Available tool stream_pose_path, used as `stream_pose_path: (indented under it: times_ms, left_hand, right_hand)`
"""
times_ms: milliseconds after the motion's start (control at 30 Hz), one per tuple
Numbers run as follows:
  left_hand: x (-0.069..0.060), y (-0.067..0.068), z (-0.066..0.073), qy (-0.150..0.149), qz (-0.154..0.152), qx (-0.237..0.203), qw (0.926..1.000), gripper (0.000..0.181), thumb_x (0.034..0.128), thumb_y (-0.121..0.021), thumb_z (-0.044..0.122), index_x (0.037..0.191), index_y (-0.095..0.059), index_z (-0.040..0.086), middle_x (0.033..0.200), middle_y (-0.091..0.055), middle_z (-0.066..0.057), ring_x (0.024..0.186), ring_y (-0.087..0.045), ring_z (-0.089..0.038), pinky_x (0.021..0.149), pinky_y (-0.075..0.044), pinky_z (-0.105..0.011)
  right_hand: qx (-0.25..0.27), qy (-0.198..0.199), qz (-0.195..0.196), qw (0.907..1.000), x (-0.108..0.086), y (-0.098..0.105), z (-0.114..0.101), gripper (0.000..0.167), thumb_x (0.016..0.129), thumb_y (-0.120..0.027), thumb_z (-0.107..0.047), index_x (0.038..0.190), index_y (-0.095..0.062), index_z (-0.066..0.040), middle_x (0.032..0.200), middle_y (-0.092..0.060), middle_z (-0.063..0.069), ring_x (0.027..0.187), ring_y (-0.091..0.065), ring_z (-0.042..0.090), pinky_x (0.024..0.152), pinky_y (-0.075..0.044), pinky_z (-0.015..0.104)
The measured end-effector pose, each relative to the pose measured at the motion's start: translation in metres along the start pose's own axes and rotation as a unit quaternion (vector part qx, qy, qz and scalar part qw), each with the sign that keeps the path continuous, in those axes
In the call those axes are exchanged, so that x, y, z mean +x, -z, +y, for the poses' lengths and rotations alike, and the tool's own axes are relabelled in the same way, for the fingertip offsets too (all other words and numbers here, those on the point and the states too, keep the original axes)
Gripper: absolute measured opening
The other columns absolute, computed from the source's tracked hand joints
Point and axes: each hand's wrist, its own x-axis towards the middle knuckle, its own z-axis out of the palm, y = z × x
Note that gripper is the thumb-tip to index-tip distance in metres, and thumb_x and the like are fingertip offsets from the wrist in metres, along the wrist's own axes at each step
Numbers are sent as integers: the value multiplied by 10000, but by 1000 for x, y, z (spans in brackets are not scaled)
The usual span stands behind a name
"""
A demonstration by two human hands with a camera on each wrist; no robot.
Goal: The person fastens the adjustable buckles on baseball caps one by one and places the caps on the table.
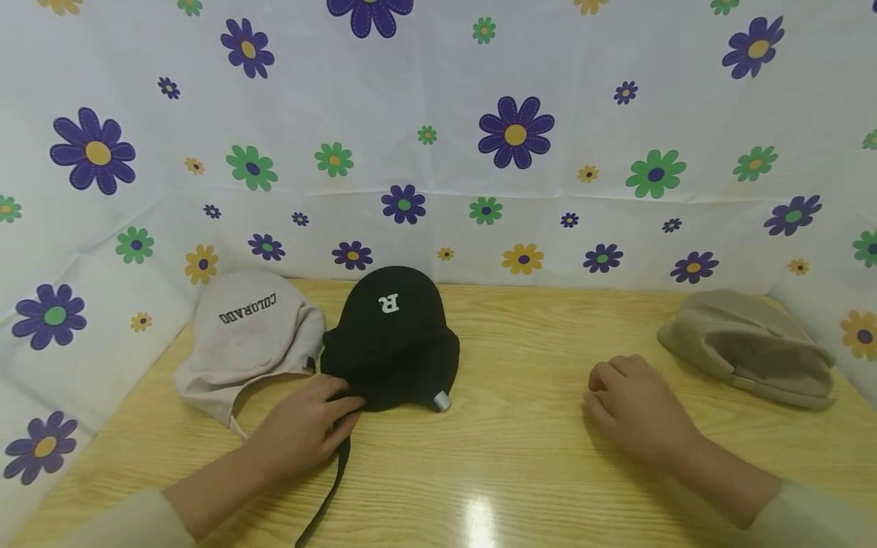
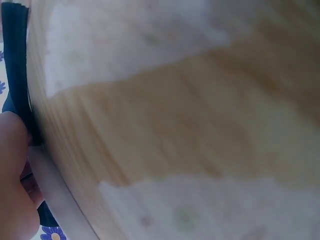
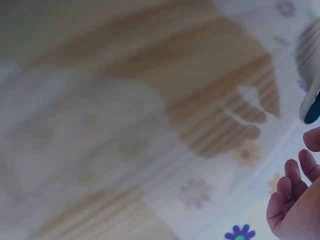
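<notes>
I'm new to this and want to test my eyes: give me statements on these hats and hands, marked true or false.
1. A black hat, a pale hat and a tan cap lie on the table. True.
2. The black hat reads COLORADO. False: it shows a white R.
3. The left hand touches the black hat. True.
4. The tan cap lies leftmost. False: in the head view it is rightmost.
5. The right hand holds nothing. True.
</notes>
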Motion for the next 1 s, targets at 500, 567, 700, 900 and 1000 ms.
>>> stream_pose_path:
  times_ms: [500,567,700,900,1000]
  left_hand:
    - [4,-6,14,497,344,-151,9981,258,790,-789,164,974,-639,63,971,-572,-45,908,-559,-185,792,-525,-356]
    - [5,-4,17,810,559,67,9951,433,733,-829,223,1024,-566,40,1026,-544,-99,955,-539,-236,848,-495,-385]
    - [9,-2,19,1042,728,510,9906,804,678,-845,334,1298,-485,-32,1329,-460,-273,1218,-453,-423,1022,-381,-522]
    - [8,-4,19,963,107,588,9936,764,831,-734,344,1462,-450,22,1483,-434,-272,1332,-435,-507,1056,-399,-608]
    - [8,-5,19,1012,-63,478,9937,659,865,-719,326,1417,-511,33,1455,-481,-255,1325,-460,-499,1060,-411,-591]
  right_hand:
    - [-275,737,153,9968,4,-11,-22,118,854,-723,-150,848,-608,-172,848,-569,-49,764,-445,115,697,-423,316]
    - [-287,735,165,9967,3,-11,-22,114,854,-721,-150,851,-609,-170,852,-573,-46,769,-452,119,699,-425,319]
    - [-319,689,158,9970,3,-11,-21,115,852,-718,-149,852,-605,-168,861,-578,-37,779,-463,129,702,-427,326]
    - [-324,673,117,9971,4,-11,-19,132,855,-718,-150,840,-589,-172,859,-570,-37,787,-467,131,706,-430,329]
    - [-347,700,99,9969,4,-11,-18,136,855,-718,-146,831,-586,-170,849,-567,-37,788,-471,135,711,-431,329]
